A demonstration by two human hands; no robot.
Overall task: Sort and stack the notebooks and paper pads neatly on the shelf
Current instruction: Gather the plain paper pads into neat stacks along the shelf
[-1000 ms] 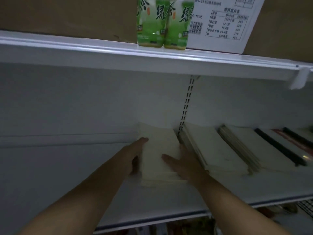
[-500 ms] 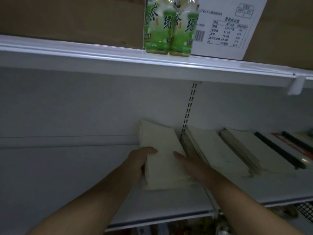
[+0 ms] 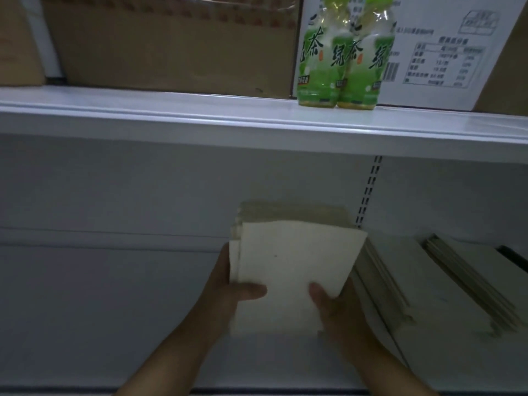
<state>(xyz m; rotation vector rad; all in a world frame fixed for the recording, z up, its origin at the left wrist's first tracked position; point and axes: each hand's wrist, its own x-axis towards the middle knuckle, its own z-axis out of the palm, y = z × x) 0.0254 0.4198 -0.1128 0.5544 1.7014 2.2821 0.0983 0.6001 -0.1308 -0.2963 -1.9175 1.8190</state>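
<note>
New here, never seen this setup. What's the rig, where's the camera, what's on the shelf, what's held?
No machine: a person works bare-handed, filmed by one wide-angle camera on their head, looking forward and down. The left hand and right hand grip a bundle of cream paper pads by its near corners, thumbs on top, over the white metal shelf. More pale pad stacks lie to its right. On the white upper shelf stand two green tea bottles and a brown cardboard box.

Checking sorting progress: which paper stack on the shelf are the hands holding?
The leftmost cream stack, held between the left hand and right hand; the stacks to its right lie unheld.
</note>
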